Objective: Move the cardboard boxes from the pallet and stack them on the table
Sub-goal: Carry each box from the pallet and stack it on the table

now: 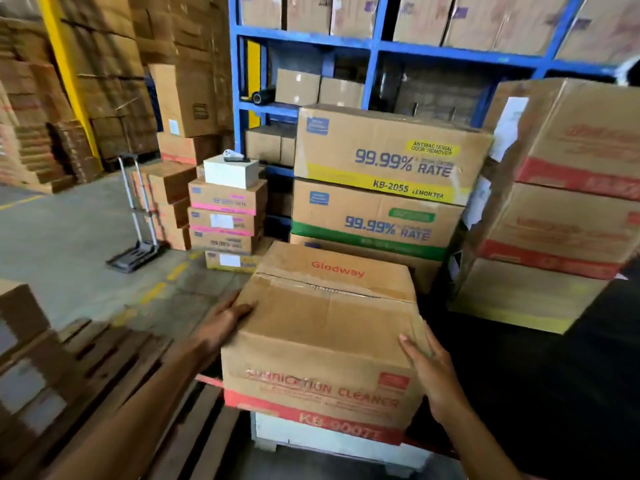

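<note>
A brown cardboard box [322, 327] with red "Glodway" print and a red band reading "Lubrication Cleaner" sits in front of me, held between both hands. My left hand [225, 320] presses flat on its left side. My right hand [429, 372] presses on its right side near the front corner. The box is over the near edge of a dark table [540, 393] with a white frame below. Stacked on the table behind it are "99.99% RATE" boxes [388, 157] and, at the right, red-banded boxes [568, 188]. A wooden pallet [114, 368] lies at lower left.
A blue shelving rack [372, 60] full of boxes stands behind the table. A smaller pile of boxes [225, 216] and a folding hand trolley [138, 216] stand on the concrete floor to the left. Tall box piles and a yellow column [69, 77] fill the far left.
</note>
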{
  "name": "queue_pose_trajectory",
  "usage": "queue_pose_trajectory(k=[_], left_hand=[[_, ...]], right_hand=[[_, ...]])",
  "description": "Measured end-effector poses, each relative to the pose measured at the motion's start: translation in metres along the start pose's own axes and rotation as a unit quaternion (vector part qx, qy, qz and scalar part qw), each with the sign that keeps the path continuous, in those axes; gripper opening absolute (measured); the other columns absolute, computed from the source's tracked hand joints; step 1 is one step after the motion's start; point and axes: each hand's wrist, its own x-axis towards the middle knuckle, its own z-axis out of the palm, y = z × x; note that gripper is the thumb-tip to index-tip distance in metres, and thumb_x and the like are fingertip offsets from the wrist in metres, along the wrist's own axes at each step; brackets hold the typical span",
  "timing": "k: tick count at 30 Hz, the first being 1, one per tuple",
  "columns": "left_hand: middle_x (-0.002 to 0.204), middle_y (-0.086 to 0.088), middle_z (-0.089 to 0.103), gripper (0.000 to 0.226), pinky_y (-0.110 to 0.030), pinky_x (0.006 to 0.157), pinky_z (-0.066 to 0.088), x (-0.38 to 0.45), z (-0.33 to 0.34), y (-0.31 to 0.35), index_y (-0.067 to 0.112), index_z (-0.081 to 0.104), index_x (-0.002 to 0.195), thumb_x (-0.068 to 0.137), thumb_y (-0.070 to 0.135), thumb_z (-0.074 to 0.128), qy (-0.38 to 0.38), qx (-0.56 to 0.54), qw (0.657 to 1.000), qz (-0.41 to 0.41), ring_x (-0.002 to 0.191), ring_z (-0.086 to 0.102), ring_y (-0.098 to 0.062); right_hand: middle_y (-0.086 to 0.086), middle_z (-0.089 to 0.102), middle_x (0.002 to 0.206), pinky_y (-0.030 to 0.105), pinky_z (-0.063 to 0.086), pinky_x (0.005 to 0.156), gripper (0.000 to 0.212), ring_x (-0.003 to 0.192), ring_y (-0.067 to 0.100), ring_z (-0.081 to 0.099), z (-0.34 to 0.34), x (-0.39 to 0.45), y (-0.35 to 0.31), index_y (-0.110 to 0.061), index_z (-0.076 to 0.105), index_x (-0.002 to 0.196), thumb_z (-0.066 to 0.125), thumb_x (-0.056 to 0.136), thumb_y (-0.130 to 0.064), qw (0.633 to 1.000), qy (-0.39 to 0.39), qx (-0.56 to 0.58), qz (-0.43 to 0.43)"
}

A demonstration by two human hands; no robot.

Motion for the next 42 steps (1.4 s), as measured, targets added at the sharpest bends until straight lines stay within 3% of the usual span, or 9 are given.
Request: queue_pose_trajectory(k=[5, 11, 16, 23, 28, 31, 33, 35, 42], left_hand=[[0.113, -0.007, 0.067, 0.041, -0.031, 0.074, 0.052, 0.056, 0.014, -0.006, 0.024, 0.056, 0.130, 0.090, 0.021, 0.062, 0.036, -0.013, 0.999, 0.002, 0.092, 0.065, -0.020], [0.122, -0.008, 0.066, 0.046, -0.035, 0.084, 0.052, 0.095, 0.023, -0.012, 0.021, 0.054, 0.136, 0.091, 0.021, 0.062, 0.032, 0.000, 0.999, 0.012, 0.106, 0.064, -0.026], [0.121, -0.004, 0.062, 0.046, -0.027, 0.072, 0.048, 0.101, 0.025, -0.015, 0.023, 0.053, 0.137, 0.091, 0.025, 0.061, 0.046, 0.023, 0.998, 0.028, 0.103, 0.062, -0.020], [0.126, -0.007, 0.063, 0.057, -0.041, 0.086, 0.054, 0.100, 0.020, -0.025, 0.030, 0.053, 0.137, 0.083, 0.044, 0.067, 0.064, 0.046, 0.997, 0.014, 0.106, 0.063, -0.027], [0.116, -0.008, 0.063, 0.048, -0.026, 0.062, 0.048, 0.095, 0.030, -0.014, 0.017, 0.057, 0.132, 0.089, 0.037, 0.063, 0.112, 0.072, 0.991, 0.016, 0.084, 0.061, -0.017], [0.117, -0.011, 0.063, 0.050, -0.038, 0.073, 0.054, 0.082, 0.031, -0.016, 0.014, 0.054, 0.133, 0.090, 0.039, 0.061, 0.143, 0.084, 0.986, 0.021, 0.088, 0.063, -0.023], [0.123, -0.014, 0.062, 0.055, -0.045, 0.089, 0.052, 0.064, 0.029, -0.019, 0.012, 0.050, 0.135, 0.090, 0.041, 0.062, 0.154, 0.089, 0.984, 0.028, 0.102, 0.063, -0.029], [0.134, -0.015, 0.058, 0.058, -0.048, 0.100, 0.046, 0.042, 0.025, -0.025, 0.013, 0.048, 0.137, 0.088, 0.041, 0.063, 0.171, 0.105, 0.979, 0.031, 0.116, 0.057, -0.031], [0.142, -0.012, 0.051, 0.066, -0.046, 0.104, 0.041, -0.045, -0.006, -0.070, 0.016, 0.044, 0.142, 0.087, 0.050, 0.061, 0.175, 0.167, 0.970, 0.009, 0.129, 0.048, -0.031]], right_hand=[[-0.002, 0.063, 0.123, 0.027, 0.050, 0.076, 0.055, 0.104, 0.012, 0.061, 0.017, 0.038, 0.013, -0.034, 0.041, 0.144, 0.060, 0.093, -0.024, 1.000, 0.022, -0.001, -0.010], [-0.005, 0.062, 0.119, 0.019, 0.048, 0.072, 0.053, 0.101, 0.002, 0.058, 0.017, 0.070, 0.013, -0.031, 0.043, 0.142, 0.059, 0.093, -0.021, 1.000, 0.026, 0.007, -0.013], [-0.008, 0.063, 0.118, 0.019, 0.048, 0.074, 0.052, 0.101, 0.000, 0.058, 0.017, 0.081, 0.016, -0.029, 0.044, 0.142, 0.060, 0.093, -0.020, 0.999, 0.030, 0.001, -0.024], [-0.003, 0.062, 0.120, 0.019, 0.048, 0.071, 0.052, 0.101, 0.003, 0.059, 0.017, 0.075, 0.025, -0.031, 0.043, 0.142, 0.060, 0.094, -0.023, 0.999, 0.029, 0.002, -0.022], [0.000, 0.066, 0.117, 0.010, 0.051, 0.061, 0.046, 0.096, 0.007, 0.064, 0.018, 0.085, 0.024, -0.027, 0.048, 0.137, 0.060, 0.093, -0.019, 1.000, 0.024, -0.008, -0.015], [0.006, 0.052, 0.142, 0.037, 0.051, 0.096, 0.063, 0.123, 0.021, 0.055, 0.016, 0.079, 0.020, -0.024, 0.037, 0.148, 0.064, 0.091, -0.024, 0.997, 0.028, -0.061, -0.022], [0.006, 0.028, 0.158, 0.042, 0.025, 0.118, 0.071, 0.145, 0.020, 0.026, 0.014, 0.072, 0.014, -0.017, 0.029, 0.151, 0.065, 0.090, -0.023, 0.988, 0.044, -0.124, -0.083], [0.007, 0.026, 0.158, 0.039, 0.017, 0.120, 0.067, 0.146, 0.013, 0.016, 0.017, 0.060, 0.007, -0.011, 0.034, 0.148, 0.063, 0.089, -0.028, 0.978, 0.036, -0.150, -0.143], [0.008, 0.048, 0.145, 0.041, 0.030, 0.113, 0.054, 0.138, 0.025, 0.037, 0.066, -0.001, 0.005, -0.011, 0.056, 0.132, 0.048, 0.083, -0.035, 0.944, -0.034, -0.176, -0.276]])
